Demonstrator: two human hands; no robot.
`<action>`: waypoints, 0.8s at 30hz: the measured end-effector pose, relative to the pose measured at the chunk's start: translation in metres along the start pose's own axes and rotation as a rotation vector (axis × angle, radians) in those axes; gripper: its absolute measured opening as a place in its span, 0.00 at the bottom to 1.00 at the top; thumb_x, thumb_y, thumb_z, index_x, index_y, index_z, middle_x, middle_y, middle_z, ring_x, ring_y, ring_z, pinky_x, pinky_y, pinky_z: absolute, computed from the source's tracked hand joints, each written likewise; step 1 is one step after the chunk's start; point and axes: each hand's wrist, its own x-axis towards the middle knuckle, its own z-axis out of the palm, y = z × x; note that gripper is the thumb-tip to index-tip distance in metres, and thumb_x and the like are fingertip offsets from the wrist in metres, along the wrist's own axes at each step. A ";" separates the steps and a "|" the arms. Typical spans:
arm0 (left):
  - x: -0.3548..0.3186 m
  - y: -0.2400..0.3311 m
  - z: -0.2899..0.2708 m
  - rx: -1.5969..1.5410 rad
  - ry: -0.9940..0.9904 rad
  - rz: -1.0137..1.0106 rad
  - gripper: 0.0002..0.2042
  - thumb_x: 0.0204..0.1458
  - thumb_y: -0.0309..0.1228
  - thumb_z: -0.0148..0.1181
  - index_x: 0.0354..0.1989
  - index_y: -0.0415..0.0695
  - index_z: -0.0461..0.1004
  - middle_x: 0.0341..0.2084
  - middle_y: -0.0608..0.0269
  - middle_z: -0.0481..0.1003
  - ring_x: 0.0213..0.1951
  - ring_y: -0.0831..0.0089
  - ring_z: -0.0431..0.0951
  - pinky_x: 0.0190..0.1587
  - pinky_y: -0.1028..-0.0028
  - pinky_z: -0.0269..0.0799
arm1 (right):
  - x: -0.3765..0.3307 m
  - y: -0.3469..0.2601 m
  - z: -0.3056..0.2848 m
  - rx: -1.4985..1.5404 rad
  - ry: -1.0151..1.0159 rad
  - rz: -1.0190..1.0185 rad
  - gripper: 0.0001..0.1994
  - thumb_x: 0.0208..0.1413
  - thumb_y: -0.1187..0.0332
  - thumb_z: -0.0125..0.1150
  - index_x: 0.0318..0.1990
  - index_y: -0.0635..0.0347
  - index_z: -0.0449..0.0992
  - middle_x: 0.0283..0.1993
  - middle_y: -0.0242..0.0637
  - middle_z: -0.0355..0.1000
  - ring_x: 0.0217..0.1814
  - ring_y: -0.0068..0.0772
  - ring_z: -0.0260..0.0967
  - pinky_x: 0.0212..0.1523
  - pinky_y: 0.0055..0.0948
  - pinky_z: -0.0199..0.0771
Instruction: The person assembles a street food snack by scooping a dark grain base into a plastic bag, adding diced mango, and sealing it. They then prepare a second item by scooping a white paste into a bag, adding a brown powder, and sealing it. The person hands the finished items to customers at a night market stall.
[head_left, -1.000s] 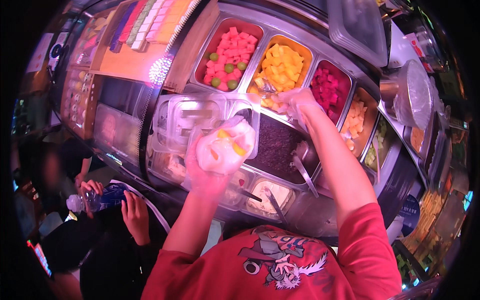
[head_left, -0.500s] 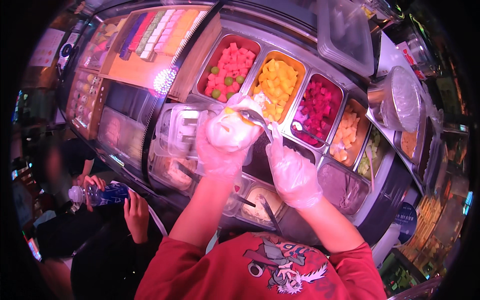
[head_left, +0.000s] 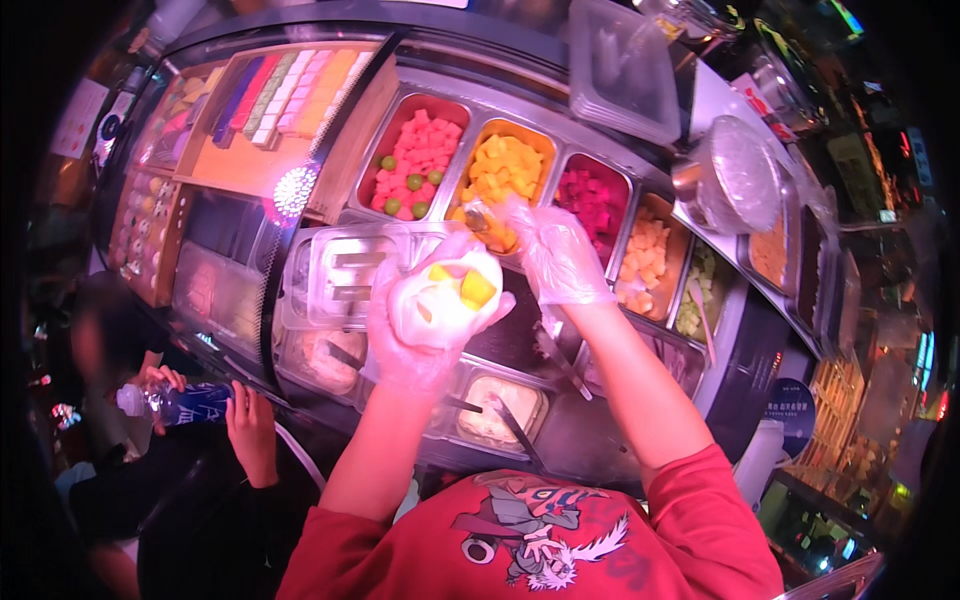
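My gloved left hand [head_left: 405, 365] cups a soft white dough wrapper [head_left: 425, 318] with yellow mango pieces [head_left: 479, 290] resting in its open top. Just beyond it, my gloved right hand [head_left: 562, 258] is closed around a metal spoon [head_left: 476, 217]; its fingers hide most of the handle. The spoon's bowl dips into the near end of a pan of mango cubes [head_left: 502, 165]. To the left of the mango sits a pan of pink fruit cubes [head_left: 425, 145] with green grapes. Magenta fruit cubes [head_left: 582, 195] lie to the right, partly behind my right hand.
Farther right are orange cubes [head_left: 645, 250] and green pieces [head_left: 700, 290]. Nearer me stands a tub of cream [head_left: 490, 420] with a dark-handled tool. Clear plastic boxes [head_left: 350, 265] lie left of my hand. At lower left another person's hands hold a bottle [head_left: 190, 402].
My right hand has carried the spoon from the wrapper out to the mango pan. My left hand has come slightly down and left, and mango pieces now show in the wrapper. The view has shifted.
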 end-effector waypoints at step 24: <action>-0.133 -0.170 -0.017 -0.253 -0.159 -0.301 0.34 0.61 0.56 0.43 0.69 0.45 0.59 0.70 0.46 0.57 0.68 0.41 0.60 0.62 0.30 0.59 | -0.220 0.017 -0.097 0.559 0.282 -0.236 0.06 0.58 0.80 0.61 0.41 0.69 0.82 0.39 0.36 0.79 0.41 0.27 0.75 0.44 0.26 0.76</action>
